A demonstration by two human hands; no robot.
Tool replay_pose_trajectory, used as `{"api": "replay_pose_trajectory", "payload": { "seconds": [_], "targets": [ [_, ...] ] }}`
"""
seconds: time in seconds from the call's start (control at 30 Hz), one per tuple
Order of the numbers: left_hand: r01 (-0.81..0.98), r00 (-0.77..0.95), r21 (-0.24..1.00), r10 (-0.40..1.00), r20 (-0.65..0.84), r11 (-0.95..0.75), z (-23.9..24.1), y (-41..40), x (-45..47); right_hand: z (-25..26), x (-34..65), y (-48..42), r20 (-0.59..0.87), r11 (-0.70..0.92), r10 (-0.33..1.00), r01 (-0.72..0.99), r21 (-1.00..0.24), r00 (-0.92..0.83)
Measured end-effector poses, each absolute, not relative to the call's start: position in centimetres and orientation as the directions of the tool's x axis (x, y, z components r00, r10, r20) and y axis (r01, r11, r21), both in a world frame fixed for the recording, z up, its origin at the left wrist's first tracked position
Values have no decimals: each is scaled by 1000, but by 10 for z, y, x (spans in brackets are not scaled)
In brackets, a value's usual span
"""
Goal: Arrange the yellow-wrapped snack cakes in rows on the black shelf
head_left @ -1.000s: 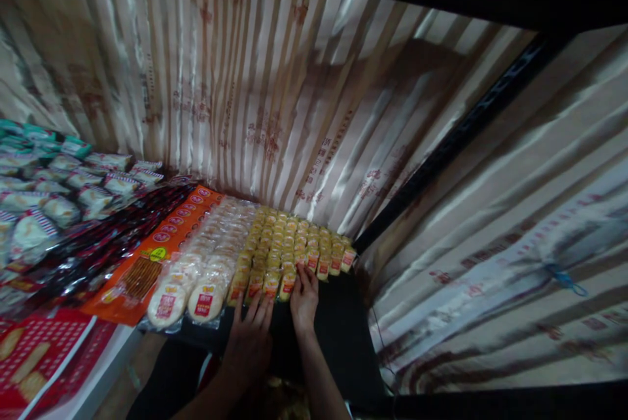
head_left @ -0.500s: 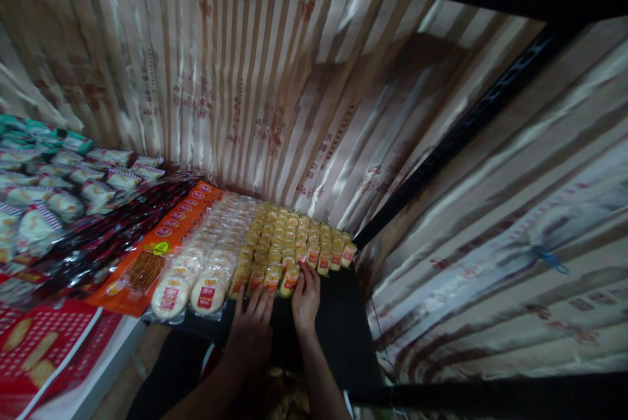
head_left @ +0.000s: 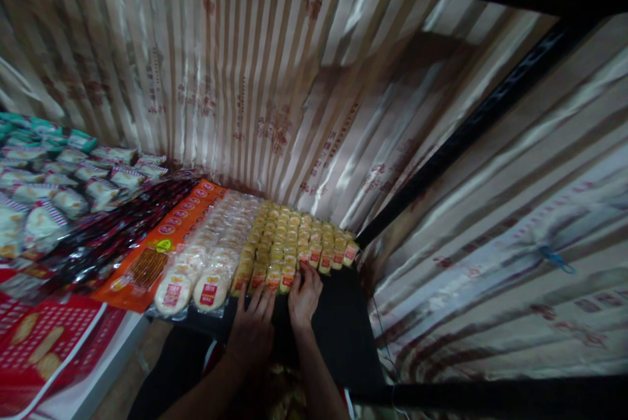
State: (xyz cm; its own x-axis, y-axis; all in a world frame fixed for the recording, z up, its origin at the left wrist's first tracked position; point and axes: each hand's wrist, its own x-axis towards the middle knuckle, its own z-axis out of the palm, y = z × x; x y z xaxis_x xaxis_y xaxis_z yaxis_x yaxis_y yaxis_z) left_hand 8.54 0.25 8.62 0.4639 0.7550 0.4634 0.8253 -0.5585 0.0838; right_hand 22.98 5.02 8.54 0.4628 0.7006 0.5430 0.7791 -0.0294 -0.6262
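Note:
Small yellow-wrapped snack packs [head_left: 275, 237] with red labels stand in close rows on the black tabletop [head_left: 343, 322]. My left hand [head_left: 252, 322] lies with its fingers stretched out and slightly spread, the tips against the front packs of the left rows. At the right side of a front snack pack [head_left: 287, 278], my right hand [head_left: 305, 296] has its thumb and fingers extended and apart. Its fingertips touch the packs there; whether they grip one I cannot make out. Further right, the front packs form a line set back from the left ones.
Left of the yellow packs lie clear-wrapped round white crackers [head_left: 210, 289], an orange snack bag [head_left: 147, 269], dark shiny packets [head_left: 122, 230] and white packets [head_left: 44, 224]. A red bag [head_left: 44, 341] is nearest. A black post [head_left: 451, 139] slants behind the right corner, before striped sheeting [head_left: 275, 80].
My right hand has shifted slightly left, its thumb now closer against the front pack. The left hand stays nearly in place. The camera view has moved a little.

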Motion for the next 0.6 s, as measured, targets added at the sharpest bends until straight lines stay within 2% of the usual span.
{"api": "replay_pose_trajectory", "payload": {
  "seconds": [0.13, 0.3, 0.47, 0.6],
  "targets": [
    [824, 466, 91, 762, 451, -559, 86, 2, 85, 83, 231, 49, 528, -22, 687, 741, -671, 498],
    [822, 457, 101, 755, 471, -561, 83, 3, 86, 82, 230, 46, 458, 19, 738, 663, -749, 496],
    [819, 461, 97, 749, 476, -565, 84, 3, 86, 84, 228, 37, 397, 68, 749, 534, -842, 531],
    [828, 461, 83, 757, 464, -555, 85, 2, 86, 86, 227, 23, 481, 69, 715, 634, -770, 507]
  ]
}}
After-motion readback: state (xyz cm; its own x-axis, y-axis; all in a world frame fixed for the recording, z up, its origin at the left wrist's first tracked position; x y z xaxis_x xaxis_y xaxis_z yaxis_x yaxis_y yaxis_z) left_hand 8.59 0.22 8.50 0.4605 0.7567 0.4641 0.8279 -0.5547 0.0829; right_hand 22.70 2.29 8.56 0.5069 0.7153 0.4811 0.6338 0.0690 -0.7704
